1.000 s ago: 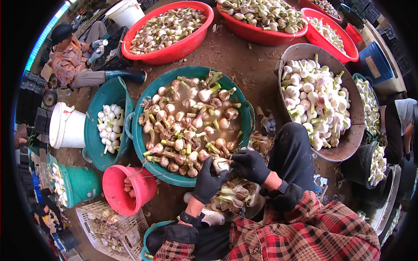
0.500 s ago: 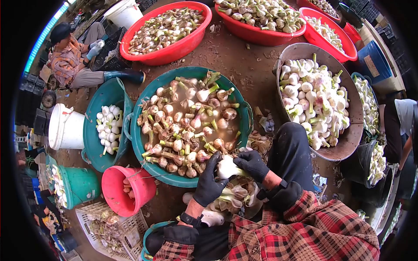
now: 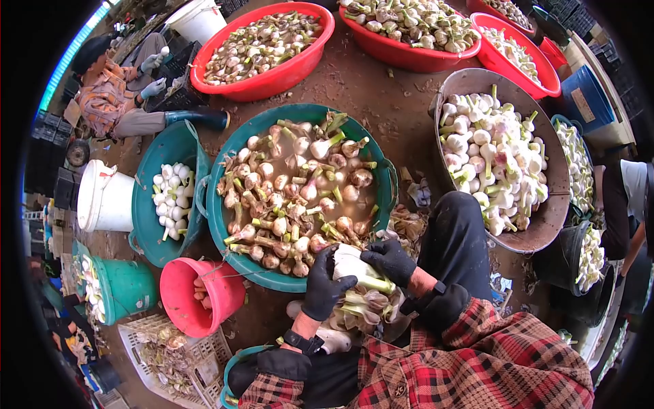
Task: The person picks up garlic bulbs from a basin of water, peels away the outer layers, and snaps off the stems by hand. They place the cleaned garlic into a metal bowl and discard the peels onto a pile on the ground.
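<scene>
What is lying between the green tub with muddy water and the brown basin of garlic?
The head view shows brown floor and garlic peelings there, with the person's right knee at the lower end.

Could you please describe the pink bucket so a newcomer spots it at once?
Start from the big green tub of bulbs in murky water. At its near-left side is the pink bucket, between a green bucket and a white crate; neither is pink.

Garlic-cleaning workplace, dirt floor (image 3: 381, 102), produce-filled tubs (image 3: 300, 198)
</scene>
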The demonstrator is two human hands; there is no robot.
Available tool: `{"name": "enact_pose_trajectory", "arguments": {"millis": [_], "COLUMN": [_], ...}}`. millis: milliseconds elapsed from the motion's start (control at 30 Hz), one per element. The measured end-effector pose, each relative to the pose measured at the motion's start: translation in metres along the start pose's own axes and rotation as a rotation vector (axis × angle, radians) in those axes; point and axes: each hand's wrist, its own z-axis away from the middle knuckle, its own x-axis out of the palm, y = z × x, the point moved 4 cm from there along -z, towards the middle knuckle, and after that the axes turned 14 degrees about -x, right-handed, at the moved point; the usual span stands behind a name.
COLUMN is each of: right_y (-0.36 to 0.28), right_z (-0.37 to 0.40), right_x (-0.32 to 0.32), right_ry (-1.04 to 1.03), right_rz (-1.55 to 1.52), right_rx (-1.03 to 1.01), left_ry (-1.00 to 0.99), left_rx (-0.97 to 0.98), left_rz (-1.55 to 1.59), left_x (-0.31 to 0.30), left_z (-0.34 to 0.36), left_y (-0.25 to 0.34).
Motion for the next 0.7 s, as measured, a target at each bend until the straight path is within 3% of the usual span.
{"name": "enact_pose_trajectory", "arguments": {"millis": [133,200,233,300,400,467,500,533,600,667,700], "right_y": [0.001,-0.006,-0.001,0.009,0.02,0.038,0.053,0.064,0.026,-0.039,-0.044], "right_z": [-0.001,0.0,-0.001,-0.002,-0.001,0.001,0.003,0.003,0.007,0.01,0.007], "right_x": [-0.002,-0.004,-0.003,-0.005,-0.006,-0.018,-0.027,-0.03,-0.03,-0.025,-0.022], "right_ry": [0.045,0.069,0.089,0.097,0.068,0.026,-0.094,-0.219,-0.27,-0.115,-0.2], "right_rz": [0.157,0.547,0.573,0.636,0.782,0.866,0.891,0.915,1.04,1.043,0.961], "right_rx": [-0.132,-0.437,-0.423,-0.403,-0.321,-0.253,-0.218,-0.184,-0.113,-0.552,-0.509], "left_ry": [-0.119,-0.151,-0.151,-0.297,-0.387,-0.437,-0.44,-0.441,-0.396,-0.08,-0.045], "left_rx": [-0.122,-0.111,-0.111,-0.291,-0.346,-0.279,-0.279,-0.277,-0.297,-0.354,-0.444], "left_rz": [0.207,0.146,0.145,0.393,0.3,0.418,0.443,0.471,0.597,0.574,0.653], "left_x": [0.007,0.01,0.009,0.014,0.005,0.011,0.01,0.012,-0.001,-0.009,-0.005], "left_z": [0.004,0.005,0.006,0.009,0.007,0.017,0.017,0.017,0.008,0.0,0.002], "left_y": [0.004,0.009,0.01,0.004,-0.013,0.012,0.019,0.032,0.019,-0.002,-0.005]}}
